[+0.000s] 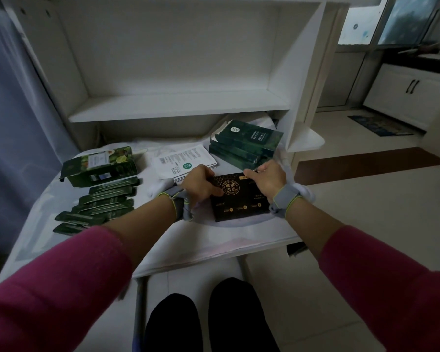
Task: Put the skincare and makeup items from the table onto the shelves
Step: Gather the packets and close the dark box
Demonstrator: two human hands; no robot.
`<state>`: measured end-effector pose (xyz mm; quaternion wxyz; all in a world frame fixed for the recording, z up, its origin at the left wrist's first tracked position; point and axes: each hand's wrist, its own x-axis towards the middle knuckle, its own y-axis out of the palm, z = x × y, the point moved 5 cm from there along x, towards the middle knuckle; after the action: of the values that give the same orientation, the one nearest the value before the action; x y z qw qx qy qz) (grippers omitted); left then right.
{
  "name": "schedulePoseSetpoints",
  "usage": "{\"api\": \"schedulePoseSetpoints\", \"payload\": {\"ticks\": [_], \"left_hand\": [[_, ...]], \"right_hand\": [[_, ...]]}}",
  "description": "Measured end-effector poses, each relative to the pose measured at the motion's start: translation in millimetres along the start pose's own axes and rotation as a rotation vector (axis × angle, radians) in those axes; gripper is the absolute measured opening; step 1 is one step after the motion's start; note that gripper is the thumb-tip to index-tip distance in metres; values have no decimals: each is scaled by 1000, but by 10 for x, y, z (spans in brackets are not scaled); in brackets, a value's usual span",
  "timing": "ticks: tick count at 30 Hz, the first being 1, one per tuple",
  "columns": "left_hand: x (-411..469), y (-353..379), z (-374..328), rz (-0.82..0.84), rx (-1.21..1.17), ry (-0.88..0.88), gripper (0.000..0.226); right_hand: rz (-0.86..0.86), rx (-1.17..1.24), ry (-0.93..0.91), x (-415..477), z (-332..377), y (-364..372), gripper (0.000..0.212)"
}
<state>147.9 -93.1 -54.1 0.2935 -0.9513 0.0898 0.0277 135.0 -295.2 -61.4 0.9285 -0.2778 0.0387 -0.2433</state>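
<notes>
A flat black box with gold print (241, 201) lies on the white table (214, 245) in front of me. My left hand (201, 184) grips its left edge, thumb on top. My right hand (266, 180) grips its right far corner. Behind it sits a stack of dark green mask boxes (247, 143), and a pile of white sachets (186, 160) lies to their left. At the left stands a green box with fruit pictures (102, 166), with several dark green sachets (99, 204) fanned out in front of it. The white shelf (178, 107) above holds nothing.
The shelf unit's right side panel (305, 97) rises just beyond the green boxes. A blue curtain (10, 123) hangs at the left. To the right is tiled floor (366, 199) with a white cabinet (407, 92) and a doormat (380, 125).
</notes>
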Motion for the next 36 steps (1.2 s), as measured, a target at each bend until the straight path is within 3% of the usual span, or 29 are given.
{"api": "schedulePoseSetpoints", "payload": {"ticks": [14,18,25,36], "left_hand": [[-10,-61,14,-30,21,38,50],[-45,-253,-26,-36,50,73,47],[-215,-641,-37,-70,-99,53,35],[-599,-1400,296,-162,-71,18,29]], "right_hand": [[-23,-24,26,33,-35,69,37],[-26,-31,-16,-13,144,35,33],[6,40,-111,-265,593,101,26],[162,117,-201,-766,1187,561,27]]}}
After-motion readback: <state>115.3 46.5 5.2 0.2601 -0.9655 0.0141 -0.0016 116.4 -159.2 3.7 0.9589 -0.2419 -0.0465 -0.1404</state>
